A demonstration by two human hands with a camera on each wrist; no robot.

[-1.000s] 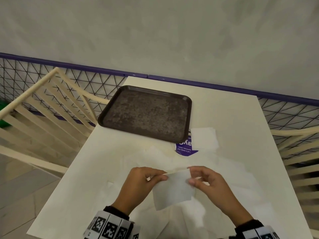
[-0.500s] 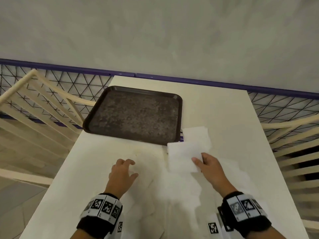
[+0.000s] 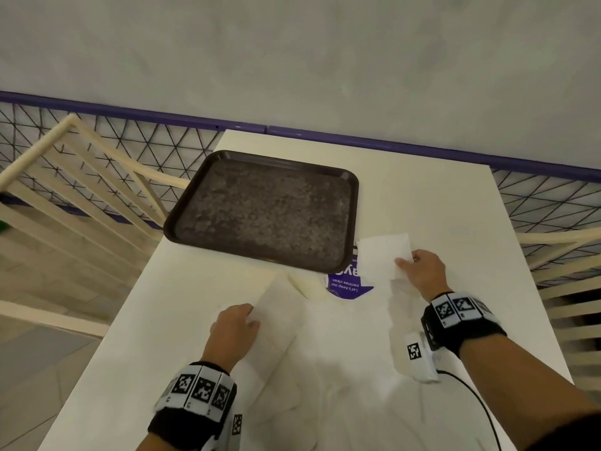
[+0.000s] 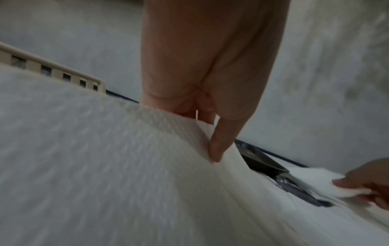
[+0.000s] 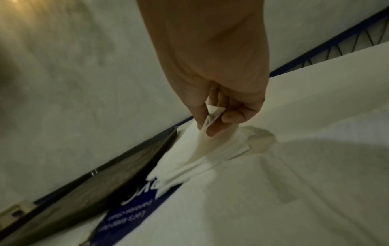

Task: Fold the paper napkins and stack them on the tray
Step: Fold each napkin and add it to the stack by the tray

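Observation:
The dark brown tray (image 3: 260,209) lies bare at the table's far left, seen also in the wrist views (image 4: 265,163) (image 5: 105,183). My right hand (image 3: 405,260) (image 5: 208,123) pinches a folded white napkin (image 3: 380,255) (image 5: 202,148) by its corner, just right of the tray. That napkin hangs over another folded napkin (image 5: 223,159) lying on the table. My left hand (image 3: 250,315) (image 4: 212,149) pinches the raised edge of an unfolded napkin (image 3: 279,307) (image 4: 105,149) near the table's middle.
A purple sticker (image 3: 348,284) is on the white table (image 3: 439,206) at the tray's near right corner. More unfolded napkins (image 3: 325,379) cover the table's front. Cream slatted chairs (image 3: 81,190) (image 3: 569,255) flank the table, with a mesh railing behind.
Both hands held the folded napkin a second ago. My right hand alone carried it forward and right, beside the tray. My left hand let go and took the edge of an unfolded napkin.

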